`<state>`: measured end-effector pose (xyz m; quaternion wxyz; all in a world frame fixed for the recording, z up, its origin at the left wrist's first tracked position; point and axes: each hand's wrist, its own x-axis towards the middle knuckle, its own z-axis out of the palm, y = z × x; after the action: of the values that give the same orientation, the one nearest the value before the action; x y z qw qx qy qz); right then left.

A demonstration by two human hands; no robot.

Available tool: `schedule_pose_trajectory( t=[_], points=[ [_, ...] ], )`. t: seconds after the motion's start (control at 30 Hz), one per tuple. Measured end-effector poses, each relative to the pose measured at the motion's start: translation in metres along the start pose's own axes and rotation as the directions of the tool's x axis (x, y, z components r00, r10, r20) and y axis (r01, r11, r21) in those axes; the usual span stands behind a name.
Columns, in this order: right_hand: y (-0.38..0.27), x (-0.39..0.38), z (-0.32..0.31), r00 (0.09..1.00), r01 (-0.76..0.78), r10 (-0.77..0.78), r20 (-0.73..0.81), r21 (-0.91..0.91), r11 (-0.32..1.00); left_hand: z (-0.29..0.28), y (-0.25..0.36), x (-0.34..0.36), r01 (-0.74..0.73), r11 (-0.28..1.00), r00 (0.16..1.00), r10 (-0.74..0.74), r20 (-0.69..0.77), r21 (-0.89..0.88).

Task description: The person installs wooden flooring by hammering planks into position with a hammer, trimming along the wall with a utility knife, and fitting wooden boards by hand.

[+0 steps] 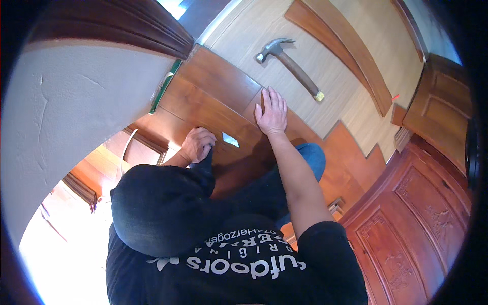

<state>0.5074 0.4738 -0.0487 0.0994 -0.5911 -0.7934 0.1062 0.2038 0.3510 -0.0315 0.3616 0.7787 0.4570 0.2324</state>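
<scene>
My left hand [198, 143] is curled, fingers bent, at a dark item by my clothing; I cannot make out what it grips. My right hand [272, 112] lies flat with fingers apart on the reddish-brown floor planks [213, 86], at their edge beside pale wood-look boards [325, 117]. A small white, shiny patch [230, 140] is on the planks between my hands. Beyond my right hand, a claw hammer [291, 67] with a wooden handle lies on the pale boards. A thin green bar [165, 86] rests by the wall corner.
A grey wall [76, 101] and dark wooden frame [117, 25] stand at left. Loose wooden planks [345, 51] lie at upper right. A carved red wooden door or panel [401, 229] and a brown panel [432, 112] are at right; stacked mouldings [81, 190] are at lower left.
</scene>
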Motion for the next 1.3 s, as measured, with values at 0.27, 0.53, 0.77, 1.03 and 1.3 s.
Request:
schedule_pose_trajectory(
  t=[0.27,0.53,0.77,1.03,1.3],
  points=[
    [-0.003,-0.001,0.002,1.000,-0.005,0.004,0.010,0.004,1.000,0.004,-0.003,-0.006,0.003,1.000,1.000,-0.002,-0.029,0.018],
    [-0.001,-0.002,0.003,0.998,0.022,-0.023,-0.058,-0.014,1.000,0.003,-0.003,-0.005,0.007,1.000,1.000,-0.007,0.016,-0.022],
    [-0.002,-0.002,0.003,0.998,0.036,-0.036,-0.044,0.000,0.999,0.001,-0.002,-0.005,-0.005,0.999,1.000,0.005,-0.012,-0.041],
    [-0.004,0.001,0.002,0.999,0.026,-0.025,-0.047,0.010,1.000,-0.001,0.000,-0.004,0.010,1.000,1.000,-0.010,-0.008,0.004],
    [0.000,-0.002,0.005,0.999,0.009,-0.010,-0.041,-0.024,1.000,-0.001,0.003,-0.001,-0.001,1.000,1.000,0.000,-0.022,-0.026]
  ],
)
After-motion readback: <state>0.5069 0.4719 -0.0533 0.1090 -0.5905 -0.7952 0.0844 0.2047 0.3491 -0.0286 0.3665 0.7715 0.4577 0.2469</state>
